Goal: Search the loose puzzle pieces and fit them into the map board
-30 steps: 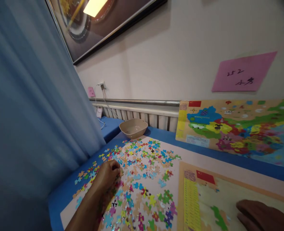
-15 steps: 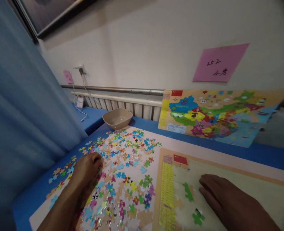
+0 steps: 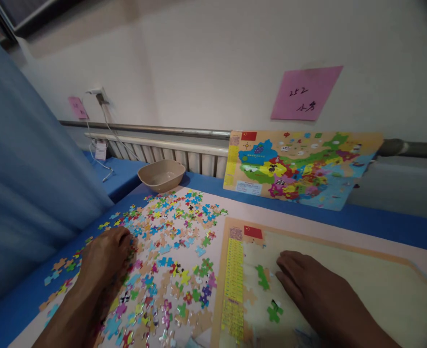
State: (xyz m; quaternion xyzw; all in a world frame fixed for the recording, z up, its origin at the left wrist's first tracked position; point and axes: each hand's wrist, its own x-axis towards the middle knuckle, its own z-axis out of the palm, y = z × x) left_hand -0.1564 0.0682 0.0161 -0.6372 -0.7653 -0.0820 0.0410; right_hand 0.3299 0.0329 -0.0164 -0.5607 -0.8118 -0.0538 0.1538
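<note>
Activity rm – wall radiator (image 3: 184, 159), curtain (image 3: 25, 183) (pink label (image 3: 306, 93)).

Lying scattered across the pale mat at the left, a spread of loose puzzle pieces (image 3: 170, 251): small, flat, many-coloured in blue, green, yellow, pink and plain tan, some face up, some showing cardboard backs, a few spilling onto the blue cloth. Sitting flat at the right, touching the spread's edge, a puzzle board (image 3: 362, 270): tan-framed, pale inside, a yellow column and red flag at its left edge. Resting inside near that edge, two green pieces (image 3: 262, 278), apart from each other.
</note>
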